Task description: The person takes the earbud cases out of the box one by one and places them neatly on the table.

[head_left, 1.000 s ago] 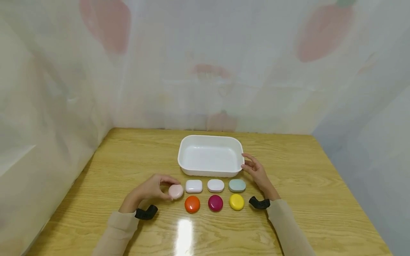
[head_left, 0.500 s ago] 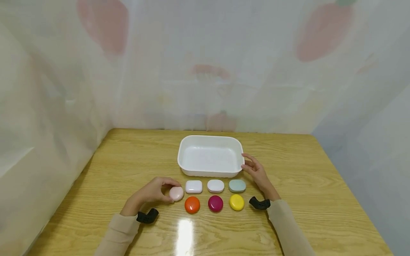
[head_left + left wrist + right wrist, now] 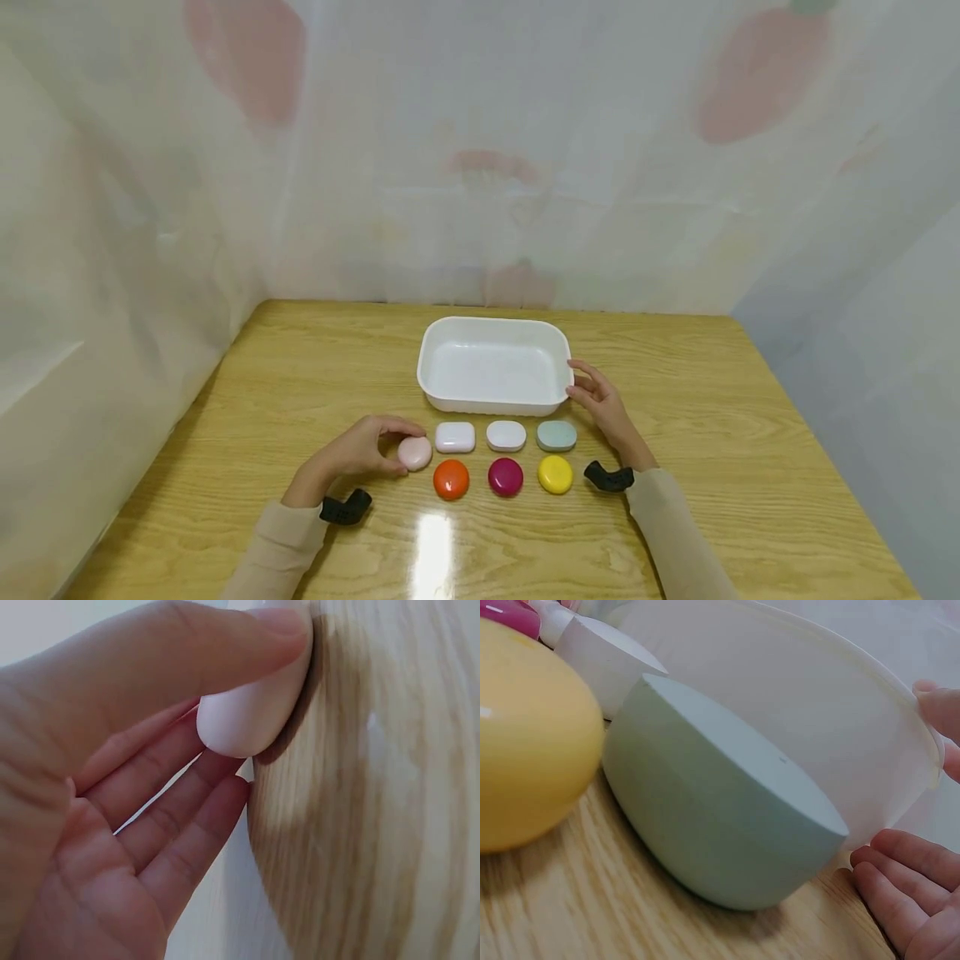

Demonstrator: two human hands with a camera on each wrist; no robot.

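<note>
My left hand pinches a pale pink round soap between thumb and fingers. The left wrist view has the thumb along one side of that soap, low over the wood. My right hand holds the right rim of a white rectangular basin, its fingertips at the edge. Beside the pink piece, a white rectangular soap, a white oval soap and a pale green oval soap form a row. Nearer lie an orange round soap, a magenta one and a yellow one.
Everything stands on a wooden table. Behind and to both sides hang pale sheets with faded red prints. A black device is strapped at the left wrist, another at the right wrist.
My left hand has shifted slightly toward me and to the right, with the pink soap. The right hand and the basin stay where they were.
</note>
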